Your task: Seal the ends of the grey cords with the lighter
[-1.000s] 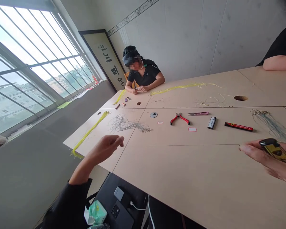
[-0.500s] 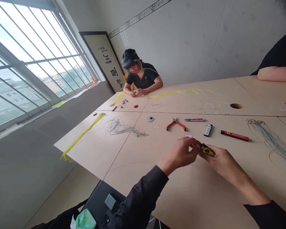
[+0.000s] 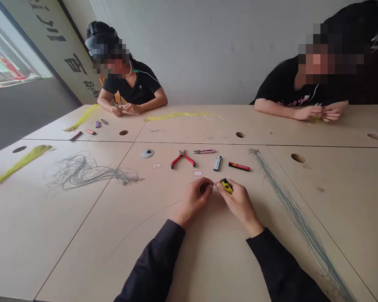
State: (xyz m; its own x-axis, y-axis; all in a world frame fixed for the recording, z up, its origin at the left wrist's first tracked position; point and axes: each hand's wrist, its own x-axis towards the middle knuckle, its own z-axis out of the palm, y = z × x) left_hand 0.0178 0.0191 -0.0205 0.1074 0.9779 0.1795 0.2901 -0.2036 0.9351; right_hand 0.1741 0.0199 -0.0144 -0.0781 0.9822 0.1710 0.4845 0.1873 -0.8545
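Observation:
My right hand [image 3: 243,204] is closed around a yellow and black lighter [image 3: 227,186], its dark top pointing up and left. Close beside it, my left hand [image 3: 193,202] has thumb and fingers pinched on a thin thread [image 3: 145,221], which trails down to the left over the table. The fingertips of both hands nearly meet, and the thread's tip there is too small to make out. Just beyond my hands lie a small red-edged label [image 3: 198,173], a white lighter [image 3: 217,163], a red lighter-like stick [image 3: 239,166], red-handled pliers [image 3: 183,158] and pink thread snips [image 3: 204,151].
Grey thread bundles lie left [image 3: 91,173] and right [image 3: 290,205] of my hands. Yellow thread bundles [image 3: 22,165] [image 3: 182,115] lie farther off. A grey disc [image 3: 147,153] sits left of the pliers. Two co-workers [image 3: 132,90] [image 3: 282,90] sit across the table [image 3: 66,251].
My view has turned right, bringing the second co-worker and the right grey bundle more fully into sight. My hands stay close together, still with the lighter in the right one.

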